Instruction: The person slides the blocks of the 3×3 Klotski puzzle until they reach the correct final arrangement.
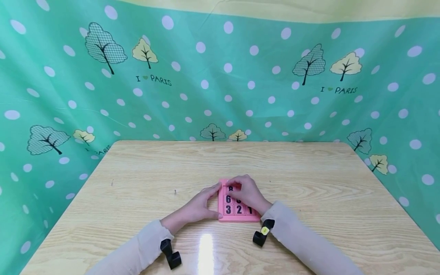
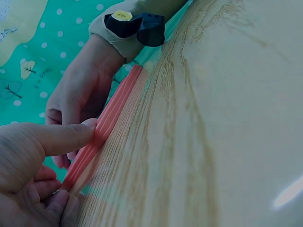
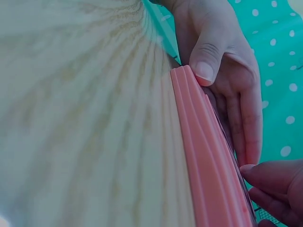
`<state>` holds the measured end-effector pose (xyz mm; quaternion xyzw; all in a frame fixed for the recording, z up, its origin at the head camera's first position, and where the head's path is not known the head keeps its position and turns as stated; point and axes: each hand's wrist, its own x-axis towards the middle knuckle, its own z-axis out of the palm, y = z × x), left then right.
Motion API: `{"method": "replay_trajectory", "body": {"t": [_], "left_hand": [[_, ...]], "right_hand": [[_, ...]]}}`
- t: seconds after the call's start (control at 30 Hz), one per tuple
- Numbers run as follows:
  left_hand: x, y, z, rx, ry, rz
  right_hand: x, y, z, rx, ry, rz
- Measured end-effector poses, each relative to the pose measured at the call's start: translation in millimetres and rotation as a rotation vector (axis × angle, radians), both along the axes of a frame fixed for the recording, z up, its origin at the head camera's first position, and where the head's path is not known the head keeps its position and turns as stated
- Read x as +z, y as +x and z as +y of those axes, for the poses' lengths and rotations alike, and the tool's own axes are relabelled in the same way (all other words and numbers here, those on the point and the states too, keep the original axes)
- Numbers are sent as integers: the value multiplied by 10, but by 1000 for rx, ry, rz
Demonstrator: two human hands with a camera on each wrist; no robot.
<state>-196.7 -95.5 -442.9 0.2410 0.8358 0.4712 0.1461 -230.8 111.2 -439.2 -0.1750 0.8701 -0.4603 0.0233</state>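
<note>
A pink sliding number puzzle (image 1: 239, 219) lies flat on the table, its white tiles bearing black numbers such as 6, 3, 2 and 1. My left hand (image 1: 198, 206) grips its left side, thumb at the near corner and fingers along the far part of that edge. The left wrist view shows that thumb (image 2: 71, 138) against the pink frame. Over the upper tiles is my right hand (image 1: 250, 194), its index finger and thumb touching the face around the 8 tile (image 1: 230, 188). It covers several tiles on the right. In the right wrist view, the right thumb (image 3: 270, 175) meets the puzzle's top face.
The wooden table (image 1: 154, 164) surrounds the puzzle, with a bright reflection near its front. A green dotted cloth (image 1: 213, 95) with printed trees hangs behind and at both sides. Black wrist cameras (image 1: 170, 254) sit on both sleeves.
</note>
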Motion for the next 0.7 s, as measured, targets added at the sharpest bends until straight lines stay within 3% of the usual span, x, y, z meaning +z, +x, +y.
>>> {"method": "replay_trajectory", "body": {"t": [0.7], "left_hand": [[-32, -12, -6, -3, -5, 14]], "right_hand": [[-10, 3, 2, -2, 18, 5]]}}
